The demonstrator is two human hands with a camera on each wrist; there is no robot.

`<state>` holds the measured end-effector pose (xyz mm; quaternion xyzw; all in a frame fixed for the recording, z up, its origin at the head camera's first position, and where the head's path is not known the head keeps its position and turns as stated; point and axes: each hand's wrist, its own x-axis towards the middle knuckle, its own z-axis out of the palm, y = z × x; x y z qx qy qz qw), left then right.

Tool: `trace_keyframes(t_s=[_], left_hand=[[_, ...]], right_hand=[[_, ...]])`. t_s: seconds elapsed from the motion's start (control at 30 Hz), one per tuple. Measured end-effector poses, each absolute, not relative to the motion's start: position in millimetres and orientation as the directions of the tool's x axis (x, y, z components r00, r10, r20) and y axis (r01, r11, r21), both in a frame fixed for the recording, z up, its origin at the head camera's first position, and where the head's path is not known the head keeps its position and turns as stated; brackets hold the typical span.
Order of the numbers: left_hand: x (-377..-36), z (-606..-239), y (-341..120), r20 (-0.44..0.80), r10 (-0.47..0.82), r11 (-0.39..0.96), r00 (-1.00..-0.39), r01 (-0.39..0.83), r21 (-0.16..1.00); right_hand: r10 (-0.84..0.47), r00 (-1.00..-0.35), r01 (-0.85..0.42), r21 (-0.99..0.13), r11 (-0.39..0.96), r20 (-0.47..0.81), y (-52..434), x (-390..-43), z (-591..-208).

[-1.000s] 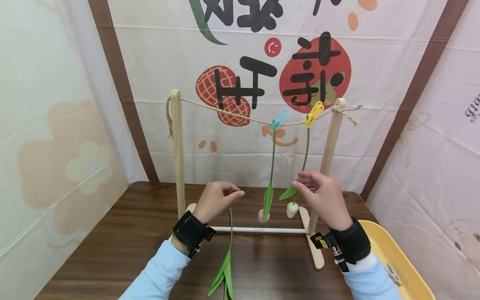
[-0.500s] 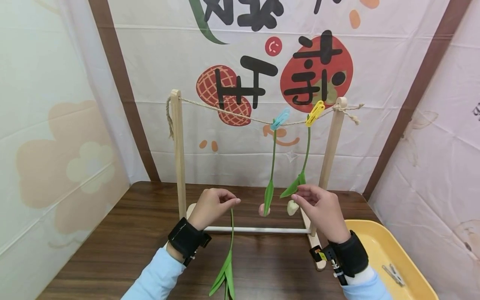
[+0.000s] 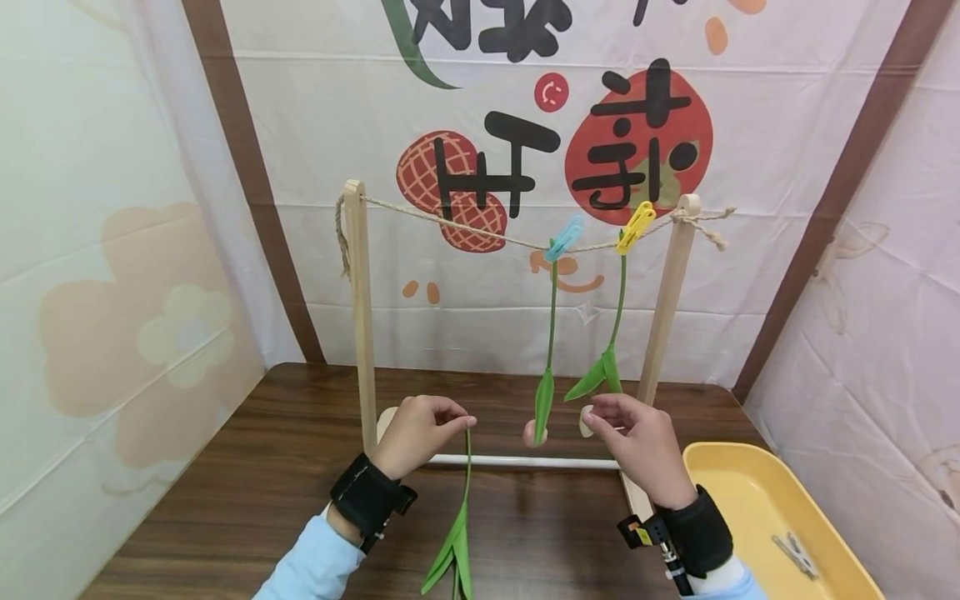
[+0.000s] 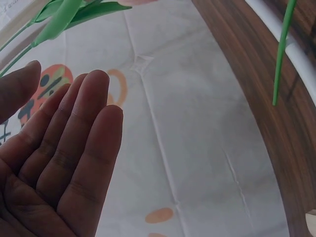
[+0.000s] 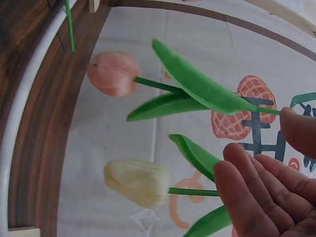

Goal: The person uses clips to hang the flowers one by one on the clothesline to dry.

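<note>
Two artificial tulips hang heads down from a string (image 3: 465, 229). A blue clip (image 3: 564, 239) holds the pink tulip (image 3: 530, 432) (image 5: 113, 73), and a yellow clip (image 3: 635, 227) holds the white tulip (image 3: 583, 422) (image 5: 137, 182). A third green stem (image 3: 462, 500) (image 4: 282, 49) lies on the table, with its leaves towards me. My left hand (image 3: 435, 421) (image 4: 64, 163) hovers by that stem's far end with relaxed fingers and holds nothing. My right hand (image 3: 607, 417) (image 5: 266, 192) is beside the white tulip, loosely curled and empty.
The string runs between two wooden posts (image 3: 362, 308) joined low down by a white rod (image 3: 525, 461). The frame stands on a dark wooden table (image 3: 247, 467). A yellow tray (image 3: 720, 454) at the right holds clothespins (image 3: 795, 554). Fabric backdrops close in behind and at both sides.
Both hands have come down and towards me. The right hand has left the white tulip's leaf, and the hanging tulips now swing free above the hands.
</note>
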<state>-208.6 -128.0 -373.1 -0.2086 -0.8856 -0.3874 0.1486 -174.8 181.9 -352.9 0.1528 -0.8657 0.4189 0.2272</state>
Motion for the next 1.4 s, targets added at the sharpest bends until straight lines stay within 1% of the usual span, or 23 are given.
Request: trace_keyframes(t_s=[0.2,0.33,0.47,0.63,0.83,1.0,1.17,1.4], left_hand=[[-205.9,-379.6,-131.2,0.39,0.243,0.609,-0.888,0.453,0.651],[-204.2,-385.2,-134.5,0.388,0.234,0.6,-0.891,0.446,0.664],[-202.0,-391.2,-136.8,0.374,0.23,0.593,-0.898,0.434,0.678],[-198.6,-399.1,-137.8,0.328,0.223,0.602,-0.918,0.394,0.694],[-194.7,-407.8,-138.0,0.296,0.198,0.631,-0.934,0.352,0.691],[-193.1,-416.0,-139.4,0.292,0.174,0.647,-0.941,0.333,0.686],[-192.7,-424.1,-142.0,0.275,0.152,0.653,-0.949,0.306,0.693],[-193.3,-433.8,-145.4,0.273,0.147,0.656,-0.951,0.3,0.692]], right_hand=[[-0.094,-0.847,-0.469,-0.652,0.596,0.523,181.4,-175.8,-364.7],[-0.1,-0.844,-0.478,-0.653,0.588,0.528,180.9,-176.8,-373.9],[-0.096,-0.865,-0.449,-0.677,0.583,0.492,180.4,-176.4,-383.1],[-0.086,-0.891,-0.413,-0.718,0.56,0.446,179.1,-174.5,-393.9],[-0.071,-0.9,-0.393,-0.73,0.559,0.43,176.8,-174.2,-403.5],[-0.059,-0.916,-0.359,-0.75,0.555,0.396,175.4,-174.1,-409.2],[-0.058,-0.92,-0.353,-0.757,0.551,0.387,175.0,-175.4,-414.0],[-0.06,-0.924,-0.346,-0.762,0.547,0.377,174.4,-176.5,-417.2]])
